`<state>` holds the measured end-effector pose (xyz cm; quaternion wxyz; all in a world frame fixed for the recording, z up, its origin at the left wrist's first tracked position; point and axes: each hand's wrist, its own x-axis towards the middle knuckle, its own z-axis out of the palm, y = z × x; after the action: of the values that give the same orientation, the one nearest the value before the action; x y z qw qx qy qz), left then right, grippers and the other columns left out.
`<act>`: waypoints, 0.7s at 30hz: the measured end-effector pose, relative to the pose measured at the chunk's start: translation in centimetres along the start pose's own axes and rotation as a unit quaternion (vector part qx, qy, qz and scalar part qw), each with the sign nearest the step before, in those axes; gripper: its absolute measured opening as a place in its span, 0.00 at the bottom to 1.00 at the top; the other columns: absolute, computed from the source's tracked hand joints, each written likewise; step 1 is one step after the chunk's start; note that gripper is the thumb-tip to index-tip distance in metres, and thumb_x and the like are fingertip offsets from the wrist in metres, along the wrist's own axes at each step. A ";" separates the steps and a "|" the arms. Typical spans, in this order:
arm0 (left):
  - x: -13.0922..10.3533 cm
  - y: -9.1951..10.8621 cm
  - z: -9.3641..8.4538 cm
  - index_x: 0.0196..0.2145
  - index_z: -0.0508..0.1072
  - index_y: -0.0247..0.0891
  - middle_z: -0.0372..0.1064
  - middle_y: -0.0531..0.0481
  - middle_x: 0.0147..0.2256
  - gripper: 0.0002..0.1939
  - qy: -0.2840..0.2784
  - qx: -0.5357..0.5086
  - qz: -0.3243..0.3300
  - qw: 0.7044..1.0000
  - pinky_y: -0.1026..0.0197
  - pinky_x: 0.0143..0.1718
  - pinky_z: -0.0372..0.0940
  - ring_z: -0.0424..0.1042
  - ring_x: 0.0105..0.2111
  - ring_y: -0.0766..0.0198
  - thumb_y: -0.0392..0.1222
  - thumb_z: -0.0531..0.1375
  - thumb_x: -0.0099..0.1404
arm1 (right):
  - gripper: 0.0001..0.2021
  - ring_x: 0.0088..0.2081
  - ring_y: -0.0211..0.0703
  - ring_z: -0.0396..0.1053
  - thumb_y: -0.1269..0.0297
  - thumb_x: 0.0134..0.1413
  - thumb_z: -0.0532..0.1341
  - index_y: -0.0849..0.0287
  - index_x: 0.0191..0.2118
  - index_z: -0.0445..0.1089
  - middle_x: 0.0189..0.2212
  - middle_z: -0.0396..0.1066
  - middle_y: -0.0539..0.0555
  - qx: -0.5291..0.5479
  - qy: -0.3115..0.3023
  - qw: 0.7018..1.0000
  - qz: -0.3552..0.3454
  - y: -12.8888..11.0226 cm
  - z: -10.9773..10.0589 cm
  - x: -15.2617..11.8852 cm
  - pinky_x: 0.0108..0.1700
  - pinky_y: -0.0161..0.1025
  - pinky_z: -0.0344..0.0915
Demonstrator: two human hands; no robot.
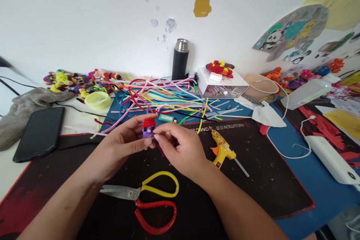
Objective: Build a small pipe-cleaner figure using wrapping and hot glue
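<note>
head view: and here's the left hand (116,146), thumb and fingers closed around a small red-and-purple figure (148,128), while the right hand (187,148) pinches in at its edge! it's up above the dark mat (253,195), just this side of the tangled pipe cleaners (168,95). scissors (137,194) lie below, blades towards the left, and the yellow glue gun (223,149) rests beyond the right wrist.

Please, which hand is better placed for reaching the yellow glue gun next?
Probably the right hand: the glue gun lies on its side. The left hand is farther away, holding the small red-and-purple figure.
</note>
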<state>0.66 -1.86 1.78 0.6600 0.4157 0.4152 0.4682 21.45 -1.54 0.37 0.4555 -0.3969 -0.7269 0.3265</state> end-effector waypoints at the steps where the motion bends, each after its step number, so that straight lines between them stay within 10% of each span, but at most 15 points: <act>1: 0.0 0.0 0.0 0.55 0.91 0.51 0.87 0.47 0.41 0.29 -0.001 -0.001 0.000 1.000 0.66 0.38 0.76 0.80 0.34 0.62 0.44 0.86 0.56 | 0.05 0.30 0.40 0.76 0.65 0.74 0.66 0.52 0.47 0.82 0.34 0.84 0.50 -0.001 0.001 1.000 -0.001 0.0 0.0 0.0 0.38 0.36 0.71; 21: 0.2 -0.7 0.4 0.54 0.91 0.48 0.84 0.49 0.36 0.27 0.007 -0.018 0.018 1.000 0.70 0.36 0.77 0.80 0.33 0.65 0.45 0.86 0.57 | 0.04 0.30 0.37 0.77 0.65 0.75 0.66 0.54 0.45 0.81 0.32 0.83 0.48 0.006 0.026 1.000 -0.012 0.2 0.3 -0.1 0.37 0.33 0.69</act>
<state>1.31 -1.89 1.24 0.6560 0.4080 0.4036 0.4902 21.28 -1.51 0.03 0.4806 -0.3936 -0.7178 0.3145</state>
